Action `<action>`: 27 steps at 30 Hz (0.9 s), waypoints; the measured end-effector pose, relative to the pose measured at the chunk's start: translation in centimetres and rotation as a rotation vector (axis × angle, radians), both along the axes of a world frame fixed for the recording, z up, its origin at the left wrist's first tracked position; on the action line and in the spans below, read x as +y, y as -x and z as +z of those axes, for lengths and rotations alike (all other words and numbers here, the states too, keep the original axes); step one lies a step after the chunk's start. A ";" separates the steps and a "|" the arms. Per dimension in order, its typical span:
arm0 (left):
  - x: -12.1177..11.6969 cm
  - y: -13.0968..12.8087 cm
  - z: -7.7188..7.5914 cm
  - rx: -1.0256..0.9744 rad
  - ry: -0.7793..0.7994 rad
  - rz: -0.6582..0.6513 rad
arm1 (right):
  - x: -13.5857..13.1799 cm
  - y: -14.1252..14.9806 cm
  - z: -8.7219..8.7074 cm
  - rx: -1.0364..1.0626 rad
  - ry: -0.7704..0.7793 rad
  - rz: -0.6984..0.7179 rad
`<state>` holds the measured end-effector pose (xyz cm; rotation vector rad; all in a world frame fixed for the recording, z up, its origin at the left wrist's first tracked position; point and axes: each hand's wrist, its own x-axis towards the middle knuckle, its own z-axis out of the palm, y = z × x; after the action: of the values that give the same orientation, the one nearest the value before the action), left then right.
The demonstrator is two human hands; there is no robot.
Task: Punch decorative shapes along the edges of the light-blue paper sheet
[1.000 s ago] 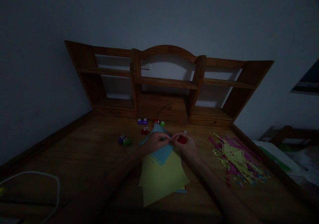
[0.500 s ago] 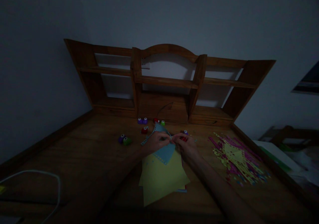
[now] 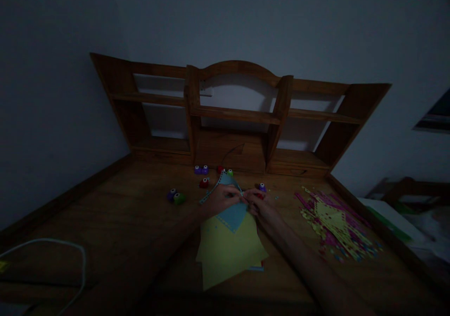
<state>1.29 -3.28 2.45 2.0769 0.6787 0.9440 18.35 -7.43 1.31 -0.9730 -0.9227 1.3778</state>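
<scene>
A sheet of blue paper [image 3: 236, 216] with rows of small punched holes along its edges lies slanted over a stack of yellow paper [image 3: 228, 255]. My left hand [image 3: 222, 199] rests on the blue paper, thumb and finger pinched at its right edge. Fingertip to fingertip with it, my right hand [image 3: 260, 204] pinches the same edge. What sits right between the fingertips is too small and dark to make out. Close by my right hand are a purple craft punch [image 3: 262, 187] and a red one, partly hidden by the fingers.
More craft punches stand on the wooden desk: purple ones [image 3: 201, 169], a red one [image 3: 204, 183], a green one [image 3: 179, 198]. Punched yellow and pink paper strips [image 3: 332, 222] are heaped at right. A wooden shelf [image 3: 235, 114] stands behind; a white cable [image 3: 83, 259] curves at left.
My right hand has shifted very slightly, its fingers a little lower along the blue paper's edge. The left hand and the paper have barely moved.
</scene>
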 end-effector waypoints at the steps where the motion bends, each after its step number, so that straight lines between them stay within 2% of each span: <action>1: 0.0 0.0 0.0 0.000 0.003 -0.001 | -0.1 0.0 0.1 0.011 -0.001 0.004; 13: -0.1 0.0 0.4 -0.021 0.034 -0.019 | 0.0 0.0 -0.1 0.056 -0.006 0.047; 19: -0.2 0.1 0.0 -0.046 0.108 -0.068 | 1.2 -1.7 0.0 0.103 -0.043 -0.049; 27: 0.2 0.1 -0.7 -0.054 0.098 -0.083 | 2.3 -4.6 0.0 0.131 -0.080 -0.190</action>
<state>1.19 -3.12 1.78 1.9716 0.5938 0.8989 22.99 -5.09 1.27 -0.8757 -0.7612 1.2204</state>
